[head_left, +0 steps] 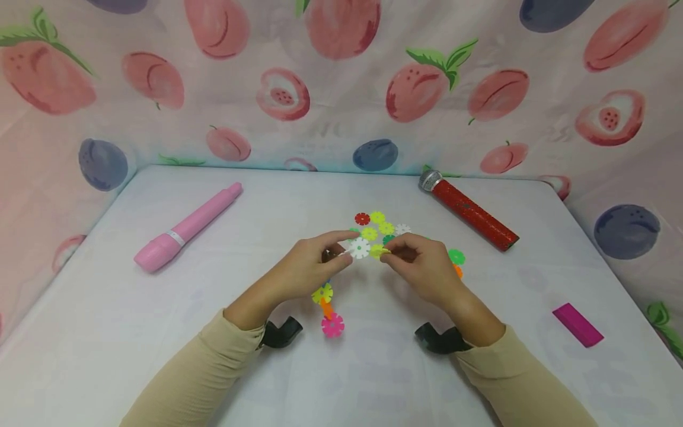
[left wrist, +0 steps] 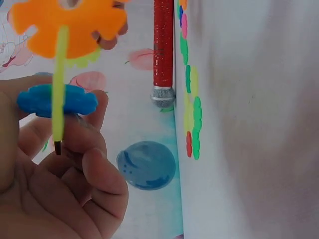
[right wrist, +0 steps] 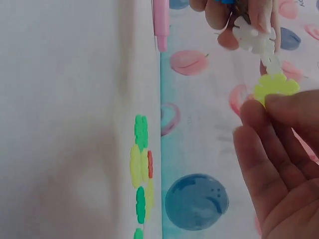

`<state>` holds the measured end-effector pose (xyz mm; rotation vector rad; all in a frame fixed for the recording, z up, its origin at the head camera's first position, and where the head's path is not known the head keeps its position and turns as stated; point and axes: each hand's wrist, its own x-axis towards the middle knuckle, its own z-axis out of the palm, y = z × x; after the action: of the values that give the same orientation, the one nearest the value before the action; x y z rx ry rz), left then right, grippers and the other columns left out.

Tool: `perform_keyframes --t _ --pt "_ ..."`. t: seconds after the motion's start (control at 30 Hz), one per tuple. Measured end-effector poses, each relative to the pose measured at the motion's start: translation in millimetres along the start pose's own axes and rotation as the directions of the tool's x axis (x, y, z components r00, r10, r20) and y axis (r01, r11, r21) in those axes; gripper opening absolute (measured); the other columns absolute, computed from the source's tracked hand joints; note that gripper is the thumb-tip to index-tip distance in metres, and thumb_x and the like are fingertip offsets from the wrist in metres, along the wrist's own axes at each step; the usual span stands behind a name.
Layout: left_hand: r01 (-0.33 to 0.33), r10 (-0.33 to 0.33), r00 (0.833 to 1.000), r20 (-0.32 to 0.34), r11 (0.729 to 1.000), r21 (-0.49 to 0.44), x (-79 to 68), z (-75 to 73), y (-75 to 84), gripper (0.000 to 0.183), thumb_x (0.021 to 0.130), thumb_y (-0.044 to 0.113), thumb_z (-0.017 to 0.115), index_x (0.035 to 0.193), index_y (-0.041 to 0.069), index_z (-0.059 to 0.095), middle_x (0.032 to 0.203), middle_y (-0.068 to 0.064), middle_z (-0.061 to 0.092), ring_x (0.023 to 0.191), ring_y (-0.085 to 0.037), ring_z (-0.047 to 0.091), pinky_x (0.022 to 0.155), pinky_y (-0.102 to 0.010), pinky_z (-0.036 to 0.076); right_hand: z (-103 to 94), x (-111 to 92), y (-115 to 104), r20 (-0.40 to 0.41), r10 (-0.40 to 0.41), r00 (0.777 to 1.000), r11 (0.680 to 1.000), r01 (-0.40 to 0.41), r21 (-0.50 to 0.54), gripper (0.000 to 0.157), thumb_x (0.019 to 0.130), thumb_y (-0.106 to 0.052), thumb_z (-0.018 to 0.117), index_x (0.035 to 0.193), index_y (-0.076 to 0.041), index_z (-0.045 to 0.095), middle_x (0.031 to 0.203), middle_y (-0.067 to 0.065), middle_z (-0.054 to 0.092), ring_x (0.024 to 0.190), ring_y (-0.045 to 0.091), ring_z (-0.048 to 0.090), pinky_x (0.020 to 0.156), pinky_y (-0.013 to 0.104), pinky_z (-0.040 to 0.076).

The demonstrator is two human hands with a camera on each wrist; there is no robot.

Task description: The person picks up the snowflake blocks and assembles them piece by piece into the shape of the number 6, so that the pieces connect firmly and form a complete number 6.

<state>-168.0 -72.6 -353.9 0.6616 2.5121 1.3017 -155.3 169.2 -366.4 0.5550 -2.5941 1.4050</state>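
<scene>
Over the middle of the white table, my left hand (head_left: 306, 264) grips a chain of notched plastic discs. A pink disc (head_left: 333, 325), an orange disc (head_left: 326, 309) and a yellow disc (head_left: 322, 293) dangle below its fingers. A blue disc (left wrist: 75, 99) lies between thumb and fingers in the left wrist view. My right hand (head_left: 429, 267) pinches a yellow disc (right wrist: 276, 85) between thumb and fingertips. In the right wrist view, white discs (right wrist: 254, 37) run from the left fingers to that yellow disc, its edge right at the lower white one.
Several loose discs, among them a red disc (head_left: 362, 219) and a green disc (head_left: 456, 257), lie beyond and beside the hands. A pink microphone (head_left: 187, 228) lies left, a red glittery microphone (head_left: 472, 213) back right. A magenta rectangular piece (head_left: 578, 325) lies at right.
</scene>
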Motion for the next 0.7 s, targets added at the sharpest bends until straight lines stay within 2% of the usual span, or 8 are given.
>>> perform_keyframes --t 0.2,0.33,0.43,0.57,0.7 --pt "-0.015 0.015 1.000 -0.017 1.000 0.005 -0.7 1.9 3.0 0.045 0.096 0.023 0.069 0.141 0.018 0.059 0.105 -0.002 0.068 0.089 -0.017 0.063 0.076 -0.029 0.054 2.7 -1.2 -3.3 -0.009 -0.085 0.996 0.996 0.085 -0.037 0.013 0.085 0.003 0.077 0.096 -0.002 0.072 0.089 0.004 0.072 0.079 0.018 0.069 0.074 0.028 0.057" --pt "-0.033 0.035 0.998 -0.045 0.998 0.044 -0.8 2.4 4.0 0.044 0.095 0.023 0.070 0.138 0.016 0.062 0.102 -0.003 0.069 0.087 -0.016 0.063 0.075 -0.028 0.054 3.6 -1.7 -4.6 -0.007 -0.157 0.988 0.984 0.156 -0.088 0.014 0.084 0.004 0.077 0.095 -0.002 0.072 0.089 0.003 0.071 0.080 0.018 0.069 0.073 0.034 0.059" --pt "-0.032 0.037 0.997 -0.063 0.996 0.078 -0.3 3.2 4.1 0.044 0.095 0.022 0.071 0.137 0.015 0.063 0.100 -0.002 0.069 0.086 -0.016 0.063 0.073 -0.027 0.054 4.3 -1.6 -4.5 -0.002 -0.203 0.979 0.973 0.201 -0.112 0.014 0.084 0.005 0.077 0.095 -0.002 0.072 0.089 0.003 0.070 0.081 0.017 0.068 0.071 0.034 0.059" --pt "-0.019 0.026 0.997 -0.071 0.995 0.100 0.1 4.6 4.0 0.043 0.094 0.021 0.072 0.136 0.015 0.064 0.097 -0.001 0.068 0.084 -0.016 0.061 0.071 -0.026 0.053 5.7 -1.8 -4.6 -0.003 -0.240 0.971 0.964 0.238 -0.118 0.014 0.084 0.005 0.076 0.095 -0.002 0.073 0.091 0.002 0.069 0.083 0.016 0.068 0.069 0.031 0.059" --pt "-0.009 0.017 0.997 -0.077 0.995 0.100 -0.2 5.0 3.6 0.043 0.094 0.021 0.072 0.136 0.016 0.064 0.097 -0.001 0.068 0.083 -0.016 0.061 0.070 -0.026 0.053 6.8 -1.6 -4.6 -0.021 -0.256 0.966 0.960 0.252 -0.120 0.018 0.083 0.006 0.076 0.100 -0.001 0.073 0.093 0.005 0.069 0.085 0.018 0.069 0.072 0.034 0.059"
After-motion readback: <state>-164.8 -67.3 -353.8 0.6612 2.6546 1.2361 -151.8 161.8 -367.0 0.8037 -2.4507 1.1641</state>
